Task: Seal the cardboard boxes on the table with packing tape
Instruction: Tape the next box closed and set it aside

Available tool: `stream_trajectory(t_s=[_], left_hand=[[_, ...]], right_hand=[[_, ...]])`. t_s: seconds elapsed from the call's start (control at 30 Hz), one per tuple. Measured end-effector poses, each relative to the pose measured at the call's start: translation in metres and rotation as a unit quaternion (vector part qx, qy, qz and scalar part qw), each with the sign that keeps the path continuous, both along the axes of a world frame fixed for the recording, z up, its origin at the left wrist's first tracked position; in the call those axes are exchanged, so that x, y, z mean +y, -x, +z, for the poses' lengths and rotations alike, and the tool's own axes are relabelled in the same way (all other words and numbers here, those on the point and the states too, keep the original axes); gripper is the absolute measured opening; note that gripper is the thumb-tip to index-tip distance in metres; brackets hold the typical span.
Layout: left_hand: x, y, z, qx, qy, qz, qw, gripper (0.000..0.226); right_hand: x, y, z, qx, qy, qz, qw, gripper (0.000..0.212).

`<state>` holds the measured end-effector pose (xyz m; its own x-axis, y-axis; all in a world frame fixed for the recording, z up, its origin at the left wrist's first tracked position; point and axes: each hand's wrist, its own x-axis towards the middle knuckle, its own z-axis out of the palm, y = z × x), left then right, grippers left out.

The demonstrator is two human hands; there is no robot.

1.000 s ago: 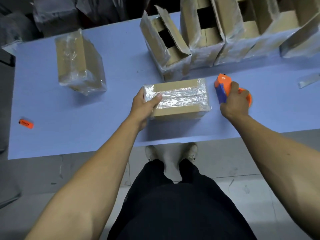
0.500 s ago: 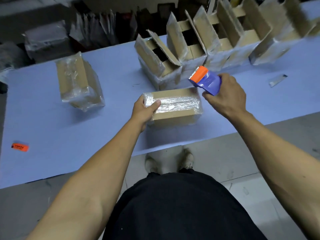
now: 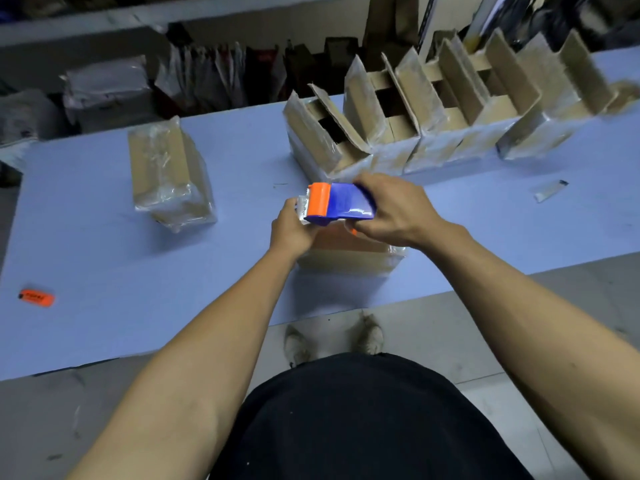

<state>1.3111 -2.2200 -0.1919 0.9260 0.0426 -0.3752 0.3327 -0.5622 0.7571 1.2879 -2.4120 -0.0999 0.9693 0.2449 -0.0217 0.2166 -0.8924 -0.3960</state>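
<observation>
A small cardboard box (image 3: 349,254) lies near the front edge of the blue table (image 3: 104,237), mostly hidden under my hands. My right hand (image 3: 398,213) grips a blue and orange tape dispenser (image 3: 337,204) held over the box's top, its orange roller pointing left. My left hand (image 3: 292,226) holds the box's left end, with its fingertips right beside the dispenser's mouth, where a bit of clear tape shows. A taped, sealed box (image 3: 169,174) stands to the left.
Several open boxes (image 3: 433,112) with raised flaps stand in a row at the back right. A small orange object (image 3: 37,297) lies at the front left. A strip of tape (image 3: 550,191) lies on the right. Shelves with bagged goods run behind the table.
My right hand has swung the dispenser from the box's right end across to its left end, over the top. My left hand stays at the left end. The camera has tilted up.
</observation>
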Motion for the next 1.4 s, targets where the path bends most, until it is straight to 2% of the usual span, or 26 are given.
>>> stream_trajectory(t_s=[0.03, 0.1, 0.17, 0.2, 0.23, 0.3, 0.4, 0.57, 0.63, 0.77, 0.87, 0.97, 1.1, 1.23, 1.33, 1.37, 1.4], left_hand=[[0.001, 0.002, 0.0, 0.006, 0.012, 0.007, 1.0, 0.045], [0.006, 0.008, 0.007, -0.016, 0.056, 0.097, 0.994, 0.045], [0.013, 0.011, 0.019, -0.101, 0.072, 0.211, 0.97, 0.023], [0.015, 0.012, 0.026, -0.113, 0.085, 0.232, 0.962, 0.017], [0.015, 0.011, 0.033, -0.092, 0.112, 0.227, 0.963, 0.023], [0.014, 0.009, 0.047, 0.026, 0.192, 0.184, 0.964, 0.034], [0.009, 0.007, 0.062, 0.178, 0.286, 0.116, 0.934, 0.038], [0.002, 0.007, 0.063, 0.226, 0.373, 0.151, 0.887, 0.011], [0.0, 0.008, 0.059, 0.198, 0.361, 0.171, 0.895, 0.011], [-0.003, 0.009, 0.051, 0.069, 0.255, 0.195, 0.945, 0.016], [0.009, 0.005, 0.043, 0.005, 0.243, 0.285, 0.927, 0.024], [0.033, 0.004, 0.025, 0.026, 0.252, 0.326, 0.911, 0.021], [0.033, 0.01, 0.001, 0.053, 0.194, 0.295, 0.934, 0.024], [0.019, 0.019, -0.019, 0.072, 0.167, 0.287, 0.94, 0.026], [0.012, 0.027, -0.03, 0.125, 0.212, 0.276, 0.929, 0.009], [0.01, 0.026, -0.032, 0.149, 0.232, 0.277, 0.92, 0.015], [0.01, 0.024, -0.035, 0.178, 0.251, 0.279, 0.91, 0.033]], right_hand=[[0.0, -0.001, -0.004, 0.002, 0.002, -0.003, 1.0, 0.038], [-0.002, -0.001, -0.007, -0.006, -0.006, -0.005, 1.0, 0.038], [-0.006, -0.001, -0.007, -0.013, -0.019, 0.0, 1.0, 0.039], [-0.007, -0.001, -0.008, -0.016, -0.023, 0.002, 1.0, 0.04], [-0.008, -0.001, -0.008, -0.02, -0.027, 0.002, 0.999, 0.04], [-0.009, 0.0, -0.01, -0.03, -0.034, 0.003, 0.999, 0.045], [-0.013, 0.004, -0.014, -0.039, -0.042, 0.003, 0.998, 0.049], [-0.017, 0.007, -0.017, -0.024, -0.072, 0.001, 0.997, 0.051], [-0.017, 0.008, -0.016, -0.024, -0.062, 0.006, 0.998, 0.049], [-0.009, 0.005, -0.012, -0.03, -0.014, 0.028, 0.999, 0.042], [-0.014, 0.003, -0.005, -0.02, 0.015, 0.054, 0.998, 0.042], [-0.024, 0.004, -0.001, -0.016, 0.058, 0.059, 0.996, 0.04], [-0.023, 0.006, 0.003, -0.01, 0.069, 0.072, 0.995, 0.038], [-0.019, 0.009, 0.001, -0.011, 0.07, 0.063, 0.996, 0.038], [-0.016, 0.011, -0.002, -0.015, 0.078, 0.055, 0.995, 0.038], [-0.016, 0.011, -0.003, -0.018, 0.079, 0.048, 0.996, 0.038], [-0.017, 0.011, -0.004, -0.02, 0.078, 0.041, 0.996, 0.037]])
